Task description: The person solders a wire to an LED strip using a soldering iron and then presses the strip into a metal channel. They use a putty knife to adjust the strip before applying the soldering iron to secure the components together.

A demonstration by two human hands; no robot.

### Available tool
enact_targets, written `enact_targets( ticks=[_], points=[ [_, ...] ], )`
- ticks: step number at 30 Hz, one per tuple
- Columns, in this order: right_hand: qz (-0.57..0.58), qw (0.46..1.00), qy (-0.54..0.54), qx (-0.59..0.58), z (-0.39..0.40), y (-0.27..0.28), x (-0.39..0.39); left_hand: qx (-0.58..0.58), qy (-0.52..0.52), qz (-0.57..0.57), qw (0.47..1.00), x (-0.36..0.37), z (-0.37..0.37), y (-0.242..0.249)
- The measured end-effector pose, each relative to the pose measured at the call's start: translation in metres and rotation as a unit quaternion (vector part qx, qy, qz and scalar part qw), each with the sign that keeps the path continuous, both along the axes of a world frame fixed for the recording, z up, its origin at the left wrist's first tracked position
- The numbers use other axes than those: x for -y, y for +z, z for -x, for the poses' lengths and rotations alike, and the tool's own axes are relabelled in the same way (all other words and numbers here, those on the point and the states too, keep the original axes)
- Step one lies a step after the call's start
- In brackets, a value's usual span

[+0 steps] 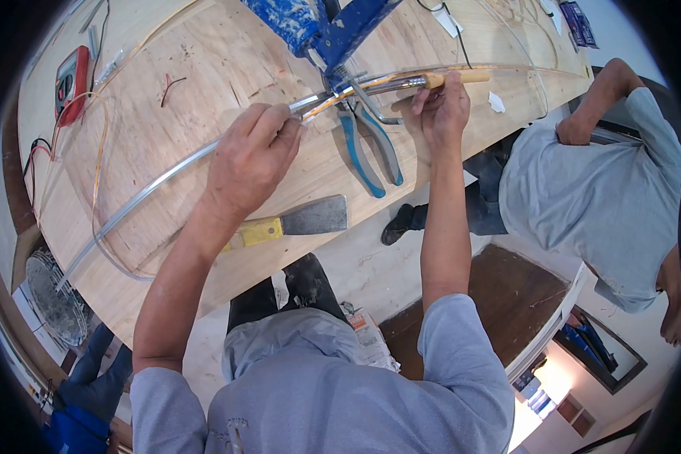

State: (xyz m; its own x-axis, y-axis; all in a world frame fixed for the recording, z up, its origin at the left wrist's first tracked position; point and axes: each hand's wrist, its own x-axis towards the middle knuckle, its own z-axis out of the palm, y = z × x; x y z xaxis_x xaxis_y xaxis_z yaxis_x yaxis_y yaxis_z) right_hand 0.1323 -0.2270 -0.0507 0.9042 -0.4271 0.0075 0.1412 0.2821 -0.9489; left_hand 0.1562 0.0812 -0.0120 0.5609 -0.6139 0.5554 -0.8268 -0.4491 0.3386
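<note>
My left hand (pixel 253 155) is closed, fingertips pinched at the end of a thin orange-lit strip (pixel 327 104), beside a long aluminium channel (pixel 155 184). The channel runs from the bench's lower left to a blue metal clamp (pixel 344 38). My right hand (pixel 443 110) grips a wooden-handled tool (pixel 473 76) whose metal shaft points left toward the strip by the clamp. What its tip touches is too small to tell. Pliers (pixel 371 147) with blue-grey handles lie spread between my hands. Nearer me lies a putty knife (pixel 314 216) with a yellow handle.
A red multimeter (pixel 70 85) rests at the left of the plywood bench (pixel 181 83), among loose wires. White paper scraps (pixel 496 102) lie to the right. Another person (pixel 583 189) in a grey shirt stands at right, and another's legs (pixel 94 363) show lower left.
</note>
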Motion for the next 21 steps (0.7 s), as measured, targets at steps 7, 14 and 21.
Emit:
enact_targets(
  ticks=[7, 14, 21],
  points=[
    [-0.008, 1.000, 0.002, 0.003, -0.0006, 0.0000, -0.0006, -0.003, 0.002, 0.001, 1.000, -0.0006, 0.0011, -0.0010],
    [0.002, 1.000, 0.006, 0.002, -0.0010, -0.0005, 0.0002, -0.003, 0.009, -0.003, 1.000, 0.0001, 0.0023, -0.0028],
    [0.003, 1.000, 0.007, 0.002, -0.0006, 0.0000, 0.0001, -0.012, 0.015, 0.000, 1.000, 0.0008, 0.0028, -0.0028]
  ],
)
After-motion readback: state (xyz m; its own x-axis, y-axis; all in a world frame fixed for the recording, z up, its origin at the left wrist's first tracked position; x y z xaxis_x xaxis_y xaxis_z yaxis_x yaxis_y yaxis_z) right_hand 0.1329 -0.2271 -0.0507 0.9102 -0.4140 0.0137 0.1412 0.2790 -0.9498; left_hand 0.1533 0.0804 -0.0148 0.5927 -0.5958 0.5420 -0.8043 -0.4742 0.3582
